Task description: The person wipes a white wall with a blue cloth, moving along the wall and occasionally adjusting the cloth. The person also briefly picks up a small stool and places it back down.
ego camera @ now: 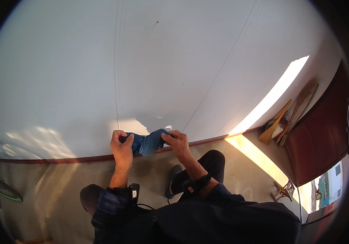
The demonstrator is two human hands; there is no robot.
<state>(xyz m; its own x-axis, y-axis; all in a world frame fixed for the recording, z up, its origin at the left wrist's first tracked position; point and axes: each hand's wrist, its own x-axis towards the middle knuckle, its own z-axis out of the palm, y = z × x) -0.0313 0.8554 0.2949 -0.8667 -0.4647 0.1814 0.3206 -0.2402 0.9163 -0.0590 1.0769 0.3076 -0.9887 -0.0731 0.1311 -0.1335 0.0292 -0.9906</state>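
Observation:
A piece of blue fabric [153, 142], bunched and slightly twisted in the middle, is stretched between my two hands in front of a white wall. My left hand [122, 151] pinches its left end between thumb and curled fingers. At the other end, my right hand [178, 143] grips the cloth with thumb and forefinger. Folds hide the full shape of the fabric, so I cannot tell whether it is a garment. Both hands are above my knees, and a strapped device [196, 183] sits on my right wrist.
A white wall [168, 70] with a dark red base strip rises ahead. Brooms [275, 125] lean at the right beside a dark red curtain or door panel [317, 134]. A small folding stool [284, 190] stands on the concrete floor [244, 170]. A bicycle wheel [9, 192] is at the left.

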